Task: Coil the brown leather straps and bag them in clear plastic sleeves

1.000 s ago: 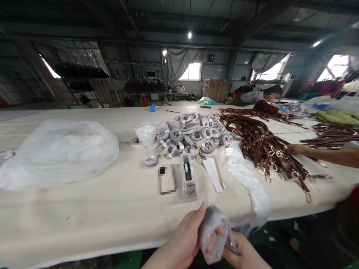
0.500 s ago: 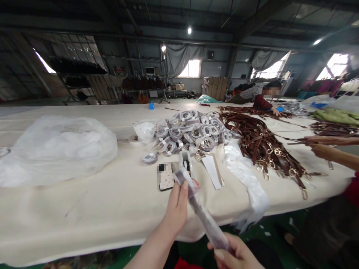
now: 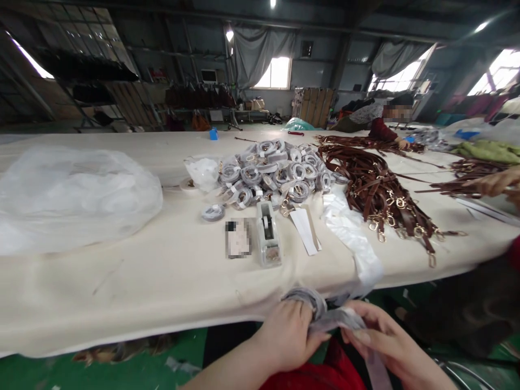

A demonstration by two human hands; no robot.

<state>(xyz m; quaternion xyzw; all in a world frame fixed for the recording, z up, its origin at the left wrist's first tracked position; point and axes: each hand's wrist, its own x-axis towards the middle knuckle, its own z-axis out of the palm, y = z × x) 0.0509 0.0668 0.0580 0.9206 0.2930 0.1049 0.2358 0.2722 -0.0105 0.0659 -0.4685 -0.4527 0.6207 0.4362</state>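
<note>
A strap in clear plastic wrap (image 3: 306,297) is partly coiled at the table's front edge. My left hand (image 3: 286,333) is closed around the coil. My right hand (image 3: 379,336) pinches the strap's loose length, which hangs down below it. Beyond my hands a tape dispenser (image 3: 268,238) stands on the table, with a patterned phone (image 3: 238,238) left of it. A single wrapped coil (image 3: 213,212) lies farther left. Behind these sits a heap of wrapped coiled straps (image 3: 276,173), some showing gold clasps.
Brown straps with gold clasps (image 3: 377,189) are piled to the right. White paper strips (image 3: 304,230) and a white plastic sheet (image 3: 353,233) lie nearer. A large plastic bag (image 3: 81,195) is at left. Two other people work at the right, one's hand (image 3: 498,184) near more straps.
The strap has gone from a mostly straight length to a coil in my left hand. Both hands are lower and closer together, and the view has tilted down.
</note>
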